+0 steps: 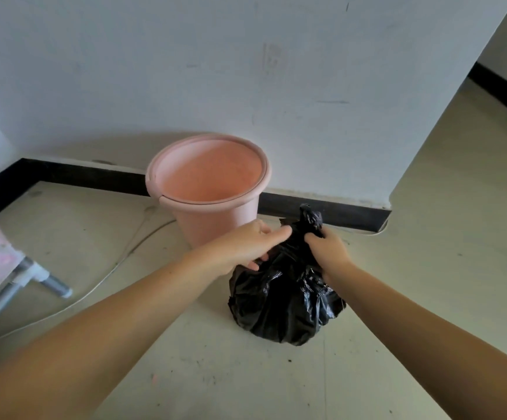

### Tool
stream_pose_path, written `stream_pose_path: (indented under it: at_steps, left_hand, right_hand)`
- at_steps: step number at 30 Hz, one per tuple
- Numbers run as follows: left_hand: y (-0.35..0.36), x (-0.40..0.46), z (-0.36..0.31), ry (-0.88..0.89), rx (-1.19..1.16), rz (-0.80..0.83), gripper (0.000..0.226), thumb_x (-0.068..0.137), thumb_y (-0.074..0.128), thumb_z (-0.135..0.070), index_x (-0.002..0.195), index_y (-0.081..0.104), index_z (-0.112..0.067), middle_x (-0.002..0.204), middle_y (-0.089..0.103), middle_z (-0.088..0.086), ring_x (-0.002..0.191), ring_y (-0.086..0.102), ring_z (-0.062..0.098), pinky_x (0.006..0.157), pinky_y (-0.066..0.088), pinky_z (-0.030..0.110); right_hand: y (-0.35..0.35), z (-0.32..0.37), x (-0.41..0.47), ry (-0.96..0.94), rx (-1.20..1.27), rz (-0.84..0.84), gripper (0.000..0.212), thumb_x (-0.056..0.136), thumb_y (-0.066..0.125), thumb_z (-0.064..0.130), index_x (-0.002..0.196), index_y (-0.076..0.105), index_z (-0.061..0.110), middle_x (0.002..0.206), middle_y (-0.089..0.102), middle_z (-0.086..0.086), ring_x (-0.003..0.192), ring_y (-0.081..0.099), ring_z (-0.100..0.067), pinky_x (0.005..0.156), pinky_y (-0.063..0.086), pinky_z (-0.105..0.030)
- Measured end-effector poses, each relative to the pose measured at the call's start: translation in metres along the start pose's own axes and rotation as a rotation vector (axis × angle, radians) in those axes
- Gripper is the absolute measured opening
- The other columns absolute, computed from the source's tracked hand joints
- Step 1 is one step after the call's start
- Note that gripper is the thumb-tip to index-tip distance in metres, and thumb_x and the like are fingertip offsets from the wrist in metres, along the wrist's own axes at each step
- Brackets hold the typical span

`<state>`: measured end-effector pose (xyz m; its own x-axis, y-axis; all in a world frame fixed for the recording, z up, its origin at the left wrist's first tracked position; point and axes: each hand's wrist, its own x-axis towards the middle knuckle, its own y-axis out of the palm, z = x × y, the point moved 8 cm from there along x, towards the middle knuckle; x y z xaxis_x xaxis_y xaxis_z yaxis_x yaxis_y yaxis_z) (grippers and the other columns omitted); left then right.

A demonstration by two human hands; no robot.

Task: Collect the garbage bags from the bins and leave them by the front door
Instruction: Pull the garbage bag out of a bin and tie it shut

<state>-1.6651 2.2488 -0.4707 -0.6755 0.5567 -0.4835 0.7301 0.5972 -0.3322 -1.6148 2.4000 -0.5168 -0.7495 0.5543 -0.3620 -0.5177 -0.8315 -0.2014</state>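
Beside the bin (212, 189), both hands apparently grip the garbage bag (285, 301) neck.

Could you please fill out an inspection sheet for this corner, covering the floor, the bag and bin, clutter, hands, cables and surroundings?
Surface: pale floor, dusty, small dark specks.
Job's things: black garbage bag on the floor, out of the bin, top gathered; pink bin empty, upright by the wall.
Clutter: nothing seen beyond specks.
Hands: left hand and right hand each have a grip on the bag's neck.
Cables: white cable trailing across the floor on the left.
Surroundings: white wall, black skirting; pink rack on metal legs at left.
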Motion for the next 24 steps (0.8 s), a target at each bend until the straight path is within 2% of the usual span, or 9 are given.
stream_pose_path:
  at_steps: [2,4,7,10,13,16,18,21,24]
  left_hand:
    - [0.013,0.001,0.008,-0.031,0.037,0.038,0.032,0.087,0.050,-0.055,0.095,0.054,-0.024,0.090,0.059,-0.001,0.077,0.060,0.009,0.055,0.055,0.021]
    - [0.018,0.003,0.015,-0.086,-0.074,0.016,0.022,0.092,0.052,-0.035,0.101,0.058,-0.015,0.085,0.059,0.002,0.070,0.059,0.013,0.055,0.057,0.024]
    - [-0.008,0.005,0.006,-0.010,-0.221,-0.160,0.023,0.092,0.042,-0.005,0.080,0.059,-0.016,0.074,0.058,0.003,0.066,0.056,0.016,0.057,0.055,0.028]
    - [-0.044,-0.001,-0.021,0.224,-0.053,-0.272,0.035,0.088,0.040,-0.001,0.069,0.060,-0.021,0.064,0.060,-0.005,0.060,0.055,0.009,0.050,0.045,0.014]
    - [-0.069,-0.011,-0.042,0.342,0.002,-0.302,0.034,0.087,0.044,-0.001,0.070,0.063,-0.023,0.061,0.063,-0.011,0.059,0.057,0.000,0.059,0.043,0.014]
    - [-0.105,-0.024,-0.052,0.428,-0.123,-0.501,0.030,0.085,0.045,0.000,0.073,0.064,-0.020,0.055,0.058,-0.010,0.051,0.055,0.001,0.064,0.047,0.022]
    - [-0.131,-0.036,-0.053,0.471,-0.246,-0.667,0.025,0.084,0.046,-0.002,0.077,0.063,-0.018,0.046,0.052,-0.009,0.045,0.049,0.005,0.066,0.047,0.035]
    - [-0.152,-0.050,-0.053,0.522,-0.289,-0.848,0.018,0.080,0.050,-0.018,0.077,0.061,-0.032,0.048,0.054,-0.012,0.054,0.054,0.009,0.073,0.052,0.043]
    - [-0.155,-0.051,-0.050,0.517,-0.311,-0.893,0.007,0.079,0.055,-0.031,0.079,0.058,-0.037,0.070,0.062,-0.010,0.077,0.065,0.021,0.079,0.051,0.044]
  right_hand:
    - [0.004,0.009,-0.003,-0.030,-0.062,0.038,0.009,0.086,0.052,0.025,0.089,0.059,0.020,0.089,0.066,-0.009,0.086,0.065,-0.027,0.078,0.054,-0.043]
    - [0.007,0.015,-0.006,-0.048,-0.156,0.059,0.027,0.085,0.055,0.039,0.099,0.058,0.017,0.089,0.066,-0.003,0.085,0.065,-0.023,0.074,0.053,-0.040]
    - [-0.001,0.037,-0.013,-0.202,-0.474,0.008,0.048,0.084,0.052,0.057,0.119,0.050,0.025,0.101,0.056,0.005,0.086,0.057,-0.016,0.069,0.042,-0.031]
    - [-0.013,0.065,-0.017,-0.465,-0.736,-0.105,0.035,0.089,0.051,0.044,0.119,0.057,0.027,0.101,0.049,0.001,0.096,0.055,-0.019,0.073,0.043,-0.031]
    - [-0.010,0.074,-0.020,-0.558,-0.759,-0.097,0.023,0.090,0.053,0.029,0.108,0.064,0.019,0.103,0.044,0.004,0.113,0.044,-0.022,0.088,0.039,-0.032]
    - [-0.008,0.084,-0.022,-0.571,-0.629,-0.048,0.013,0.089,0.056,0.025,0.093,0.063,0.015,0.122,0.046,0.002,0.121,0.042,-0.021,0.098,0.037,-0.031]
    - [-0.013,0.099,-0.027,-0.558,-0.342,-0.002,0.011,0.089,0.059,0.023,0.085,0.063,0.014,0.133,0.046,0.005,0.116,0.051,-0.011,0.100,0.043,-0.026]
    - [-0.015,0.127,-0.043,-0.486,0.132,0.151,0.013,0.089,0.060,0.021,0.100,0.067,0.018,0.110,0.064,0.018,0.095,0.060,-0.005,0.090,0.051,-0.036]
    - [-0.013,0.158,-0.065,-0.578,0.362,0.296,0.018,0.086,0.059,0.016,0.073,0.066,0.027,0.108,0.070,0.013,0.088,0.061,-0.008,0.085,0.047,-0.041]
